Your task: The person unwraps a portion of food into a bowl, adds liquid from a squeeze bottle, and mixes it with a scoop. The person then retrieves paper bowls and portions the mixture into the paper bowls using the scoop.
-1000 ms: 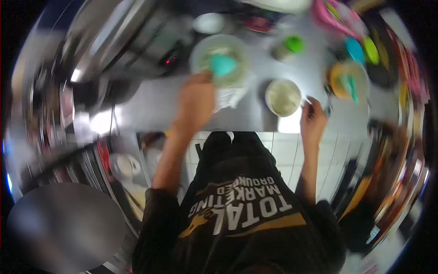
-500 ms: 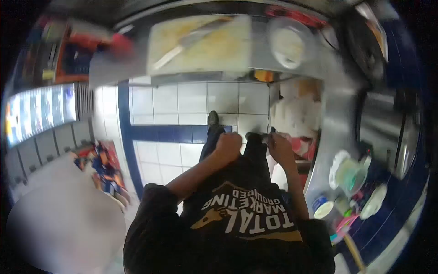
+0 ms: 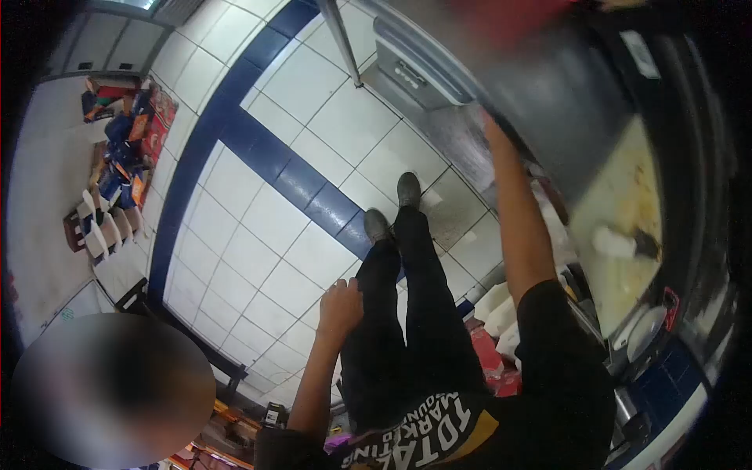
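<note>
Fingers curl inward on my left hand (image 3: 340, 307), unclear on my right hand (image 3: 489, 129), whose apparent reach toward the surface (image 3: 548, 102) next needs aim.

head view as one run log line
left hand: curled, above floor | right hand: beside counter, grip unclear | cutting board: on counter

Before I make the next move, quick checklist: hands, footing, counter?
1. Left hand at the counter: not ok, fingers curled in front of the legs.
2. Right hand contents: cannot tell, too indistinct.
3. Shoes on the tiled floor: ok.
4. Cutting board on the counter: ok.
5. Red item identified: cannot tell, blurred.
</note>
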The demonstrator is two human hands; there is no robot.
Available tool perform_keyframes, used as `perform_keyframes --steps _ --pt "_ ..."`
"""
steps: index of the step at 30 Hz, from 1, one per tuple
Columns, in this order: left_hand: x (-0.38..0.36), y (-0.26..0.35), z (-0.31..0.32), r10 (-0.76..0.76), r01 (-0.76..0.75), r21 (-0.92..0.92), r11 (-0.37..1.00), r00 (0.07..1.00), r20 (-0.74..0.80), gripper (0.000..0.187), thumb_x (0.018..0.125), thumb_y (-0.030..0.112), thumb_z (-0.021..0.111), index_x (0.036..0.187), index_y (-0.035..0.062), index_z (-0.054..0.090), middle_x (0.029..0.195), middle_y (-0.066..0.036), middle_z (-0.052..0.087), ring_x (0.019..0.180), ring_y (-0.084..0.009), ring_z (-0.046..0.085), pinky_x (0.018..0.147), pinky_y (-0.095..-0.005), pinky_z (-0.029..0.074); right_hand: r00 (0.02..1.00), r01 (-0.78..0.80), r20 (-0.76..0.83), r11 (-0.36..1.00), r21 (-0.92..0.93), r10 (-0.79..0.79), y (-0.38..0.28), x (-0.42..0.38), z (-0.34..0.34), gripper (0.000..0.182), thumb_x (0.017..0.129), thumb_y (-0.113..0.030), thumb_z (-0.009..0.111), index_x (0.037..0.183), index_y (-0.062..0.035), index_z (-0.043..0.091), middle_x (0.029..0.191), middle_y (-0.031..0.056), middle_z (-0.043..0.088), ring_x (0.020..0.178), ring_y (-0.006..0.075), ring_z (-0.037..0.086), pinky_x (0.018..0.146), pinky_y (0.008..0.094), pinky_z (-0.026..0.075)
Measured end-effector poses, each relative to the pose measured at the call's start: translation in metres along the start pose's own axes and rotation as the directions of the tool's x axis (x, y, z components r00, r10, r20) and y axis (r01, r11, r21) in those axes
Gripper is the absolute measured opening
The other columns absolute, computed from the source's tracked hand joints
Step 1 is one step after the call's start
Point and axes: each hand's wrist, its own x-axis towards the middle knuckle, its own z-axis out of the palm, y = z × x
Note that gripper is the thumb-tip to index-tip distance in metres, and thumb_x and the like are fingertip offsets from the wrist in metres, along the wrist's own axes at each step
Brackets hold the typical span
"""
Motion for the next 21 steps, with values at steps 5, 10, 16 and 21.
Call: perform_keyframes --steps 5,10,16,21 --pt "0.132 -0.009 -0.041 0.162 -0.203 -0.298 0.933 0.974 -0.155 0.035 0.089 0.015 0.058 0.119 -0.0005 0.051 0.098 -0.025 0.061 0.091 -0.0418 0.062 0.076 -0.0509 0.051 0.962 0.235 -0.134 0.971 -0.042 -0.238 -0.034 0.061 0.007 0.027 0.092 -0.014 0.057 0.117 -0.0042 0.063 0.096 0.005 0.067 0.081 0.0139 0.063 0.069 0.0275 0.05" --pt "0.28 0.063 -0.187 0.463 -0.697 -0.045 0.716 0.522 -0.716 0.075 0.073 0.023 0.077 0.137 0.0031 0.044 0.13 -0.026 0.049 0.12 -0.0416 0.05 0.1 -0.0449 0.044 0.703 0.665 -0.248 0.74 -0.103 -0.667 -0.119 0.025 -0.031 0.029 0.093 -0.013 0.055 0.119 -0.0045 0.063 0.098 0.0059 0.068 0.081 0.0132 0.063 0.068 0.0269 0.05" --pt "0.377 0.133 -0.327 0.079 -0.872 0.214 0.44 -0.199 -0.977 0.07 0.083 0.023 0.067 0.138 -0.0059 0.034 0.115 -0.035 0.055 0.109 -0.0452 0.055 0.098 -0.05 0.042 0.453 0.878 -0.095 0.462 -0.125 -0.886 -0.192 0.073 -0.036 0.03 0.093 -0.011 0.052 0.121 -0.0049 0.062 0.1 0.007 0.068 0.08 0.0125 0.063 0.066 0.0263 0.05" --pt "0.426 0.119 -0.353 0.068 -0.807 0.087 0.585 -0.058 -0.996 0.024 0.089 0.012 0.052 0.105 -0.0059 0.059 0.096 -0.034 0.06 0.083 -0.0478 0.062 0.083 -0.0504 0.049 0.89 0.334 0.084 0.517 -0.788 -0.447 -0.082 0.274 0.014 0.049 0.089 -0.026 0.065 0.129 -0.0001 0.054 0.102 0.011 0.066 0.088 0.0212 0.065 0.074 0.0321 0.054"
